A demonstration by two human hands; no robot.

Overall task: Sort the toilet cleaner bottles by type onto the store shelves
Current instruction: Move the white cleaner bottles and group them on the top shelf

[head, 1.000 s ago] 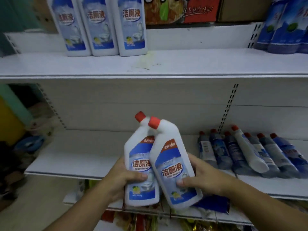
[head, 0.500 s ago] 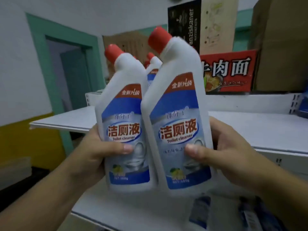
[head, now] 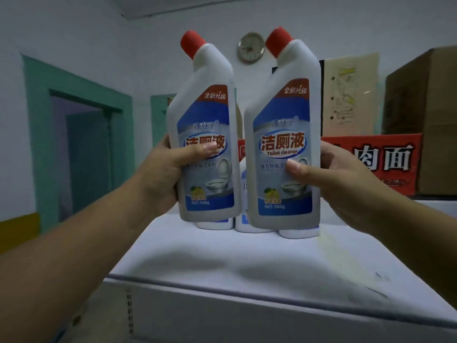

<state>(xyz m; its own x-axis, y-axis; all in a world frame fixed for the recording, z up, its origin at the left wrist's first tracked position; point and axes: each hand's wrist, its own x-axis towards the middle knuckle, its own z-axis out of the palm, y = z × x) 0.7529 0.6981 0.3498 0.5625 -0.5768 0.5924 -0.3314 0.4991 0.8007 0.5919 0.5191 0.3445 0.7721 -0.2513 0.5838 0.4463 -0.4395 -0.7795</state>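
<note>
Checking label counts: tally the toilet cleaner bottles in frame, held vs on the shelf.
Held: 2, left bottle in left hand, right bottle in right hand.
Shelf bottles: 3, mostly hidden behind.
Total: 5.

Bare shelf before standing bottles

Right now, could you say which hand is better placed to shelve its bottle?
Right hand, probably: the right bottle hangs beside bare shelf that runs on past the standing bottles. The left hand holds the left bottle by the shelf's left end.
</note>
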